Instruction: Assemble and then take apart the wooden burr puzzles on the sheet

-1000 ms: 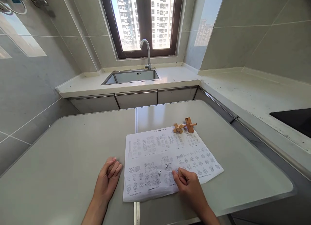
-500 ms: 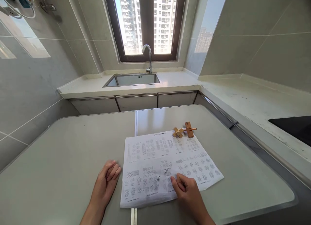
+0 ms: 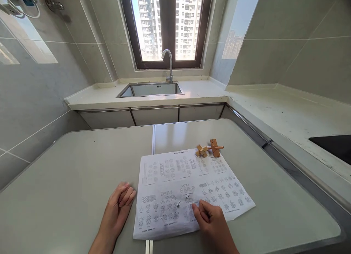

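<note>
A creased white sheet of paper, printed with rows of small diagrams and two small torn spots, lies on the table. My left hand rests on the tabletop just beyond the paper's left edge, fingers curled in, and I see nothing in it. Over the sheet's lower right part is my right hand, closed with the thumb by the bent forefinger; no object shows in it. At the paper's top right corner sit two small wooden interlocking puzzles: a light cross-shaped one and a browner one with a round rod through it.
The pale table has a seam down its middle. Behind it a counter holds a steel sink and a curved tap below a window. Another counter with a black hob runs along the right.
The view has shifted slightly, so the sheet and puzzles appear a little lower. Both hands keep nearly the same pose and place, still closed.
</note>
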`<state>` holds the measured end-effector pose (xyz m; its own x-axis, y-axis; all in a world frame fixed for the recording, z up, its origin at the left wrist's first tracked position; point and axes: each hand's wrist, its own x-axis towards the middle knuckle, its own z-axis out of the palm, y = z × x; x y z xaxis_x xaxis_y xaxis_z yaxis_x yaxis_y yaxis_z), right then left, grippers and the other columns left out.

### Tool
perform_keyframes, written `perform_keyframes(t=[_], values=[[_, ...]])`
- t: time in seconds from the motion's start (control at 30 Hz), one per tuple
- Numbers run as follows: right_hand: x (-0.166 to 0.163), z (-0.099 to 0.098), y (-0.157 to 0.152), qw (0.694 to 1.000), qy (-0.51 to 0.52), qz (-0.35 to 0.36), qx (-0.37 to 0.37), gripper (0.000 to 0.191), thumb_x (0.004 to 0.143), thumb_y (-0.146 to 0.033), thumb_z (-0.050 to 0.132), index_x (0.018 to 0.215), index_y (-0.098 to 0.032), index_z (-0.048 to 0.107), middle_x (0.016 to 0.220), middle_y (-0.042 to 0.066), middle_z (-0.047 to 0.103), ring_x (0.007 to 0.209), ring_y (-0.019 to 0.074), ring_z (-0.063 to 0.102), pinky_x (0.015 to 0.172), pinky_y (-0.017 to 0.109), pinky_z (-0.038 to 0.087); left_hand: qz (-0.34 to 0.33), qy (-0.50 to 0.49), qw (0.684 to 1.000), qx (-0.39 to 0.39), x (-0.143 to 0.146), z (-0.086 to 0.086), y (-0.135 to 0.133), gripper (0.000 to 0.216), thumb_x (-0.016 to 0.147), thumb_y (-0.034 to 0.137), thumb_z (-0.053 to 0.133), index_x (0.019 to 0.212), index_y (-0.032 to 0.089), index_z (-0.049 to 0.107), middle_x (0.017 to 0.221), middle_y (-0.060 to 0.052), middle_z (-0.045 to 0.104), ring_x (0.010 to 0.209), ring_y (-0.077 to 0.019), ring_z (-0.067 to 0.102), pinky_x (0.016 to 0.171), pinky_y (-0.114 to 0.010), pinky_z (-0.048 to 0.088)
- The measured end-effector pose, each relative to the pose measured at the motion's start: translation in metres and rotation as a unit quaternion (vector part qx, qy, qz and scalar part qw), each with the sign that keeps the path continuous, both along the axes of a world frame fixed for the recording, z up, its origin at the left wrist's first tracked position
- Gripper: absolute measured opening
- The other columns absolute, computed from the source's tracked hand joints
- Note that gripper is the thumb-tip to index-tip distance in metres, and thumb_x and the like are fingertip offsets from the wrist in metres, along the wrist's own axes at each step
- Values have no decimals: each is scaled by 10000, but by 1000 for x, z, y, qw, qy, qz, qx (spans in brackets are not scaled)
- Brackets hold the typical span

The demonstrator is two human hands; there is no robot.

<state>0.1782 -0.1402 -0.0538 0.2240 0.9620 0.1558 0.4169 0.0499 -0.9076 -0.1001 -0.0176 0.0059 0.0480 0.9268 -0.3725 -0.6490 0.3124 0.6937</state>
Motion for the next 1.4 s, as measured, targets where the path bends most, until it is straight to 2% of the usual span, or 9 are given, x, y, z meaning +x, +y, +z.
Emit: perform_keyframes(t=[0.4, 0.57, 0.67, 0.83, 0.93, 1.03, 1.1, 1.2, 1.4], values=[[-14, -9, -2, 998, 20, -37, 41, 487, 1015, -336, 524, 682, -253, 178, 563, -87, 196, 474, 102, 202, 502, 284, 241, 3, 62, 998, -9, -1, 1, 0, 590, 732, 251, 909, 629, 228, 328, 559, 101, 251, 508, -82, 171, 457, -225, 399], [-9, -10, -2, 998, 50, -44, 13, 515, 1004, -367, 553, 671, -253, 177, 563, -89, 184, 486, 106, 200, 504, 289, 238, -34, 161, 986, 17, 6, 2, 4, 614, 782, 372, 877, 649, 237, 293, 569, 92, 255, 551, -106, 188, 512, -231, 379], [4, -1, 4, 996, 73, -46, -10, 549, 992, -430, 594, 664, -254, 191, 578, -83, 204, 512, 113, 217, 508, 289, 245, -69, 265, 959, 78, 13, 1, 19, 611, 831, 480, 809, 664, 238, 273, 590, 74, 283, 586, -123, 263, 542, -233, 339], [46, 19, 30, 991, 80, -99, -39, 514, 974, -558, 618, 690, -252, 319, 653, -60, 296, 583, 138, 314, 527, 263, 309, -91, 461, 865, 174, 29, 2, 60, 531, 835, 468, 742, 656, 231, 302, 622, 57, 318, 600, -130, 277, 554, -249, 263], [74, 27, 50, 988, 51, -143, -32, 439, 940, -572, 662, 754, -252, 427, 644, -69, 332, 565, 138, 327, 516, 255, 322, -86, 495, 841, 200, 35, 2, 77, 498, 830, 463, 712, 651, 230, 310, 633, 54, 301, 598, -133, 259, 551, -253, 237], [94, 35, 73, 984, 39, -176, -15, 329, 953, -558, 640, 988, -244, 550, 637, -84, 375, 558, 143, 364, 542, 250, 358, -79, 505, 835, 206, 36, 0, 81, 485, 826, 460, 705, 652, 231, 315, 645, 51, 288, 606, -136, 237, 546, -254, 222], [103, 38, 89, 985, 28, -169, -2, 402, 955, -548, 621, 1206, -238, 566, 619, -93, 424, 543, 147, 387, 555, 254, 374, -83, 511, 831, 204, 35, -1, 79, 480, 829, 462, 700, 658, 231, 315, 659, 48, 284, 615, -138, 237, 549, -252, 223], [111, 40, 112, 986, -3, -168, -10, 562, 942, -527, 612, 1409, -221, 545, 655, -47, 613, 596, 179, 543, 636, 287, 456, -100, 520, 824, 201, 33, -4, 77, 468, 849, 476, 672, 670, 232, 314, 674, 45, 288, 625, -140, 245, 561, -253, 230], [124, 28, 135, 980, -84, -175, -45, 535, 943, -529, 606, 1387, -231, 628, 743, 11, 750, 679, 220, 650, 716, 339, 498, -109, 537, 812, 201, 33, -7, 79, 453, 866, 467, 640, 676, 233, 302, 678, 43, 285, 633, -143, 250, 577, -260, 227]])
